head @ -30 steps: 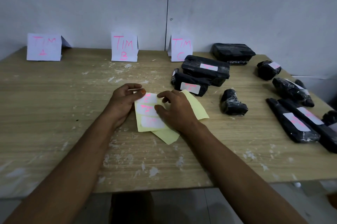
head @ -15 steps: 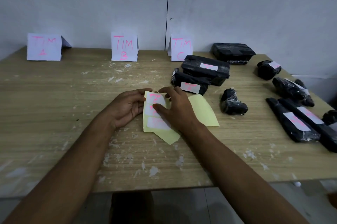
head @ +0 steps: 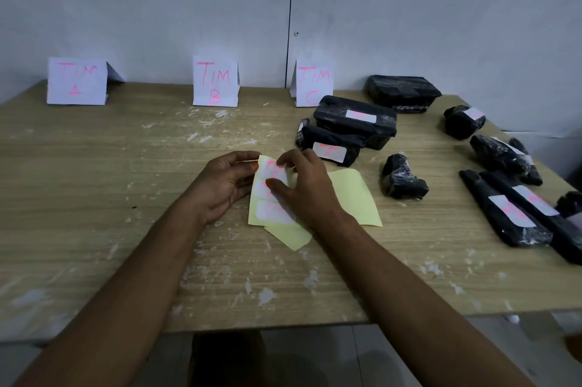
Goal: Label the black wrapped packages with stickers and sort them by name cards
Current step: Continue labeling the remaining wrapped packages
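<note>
Yellow backing of the sticker sheet (head: 274, 213) lies mid-desk (head: 94, 197), and we pinch its upper left edge with our left hand (head: 223, 185) while our right hand (head: 308, 188) curls over it, thumb and fingertips nipping a white sticker (head: 274, 170) marked in pink. Black wrapped packages (head: 356, 122) sit to the right, several already stickered, near the name cards (head: 215, 81) reading TIM A, B and C along the wall.
</note>
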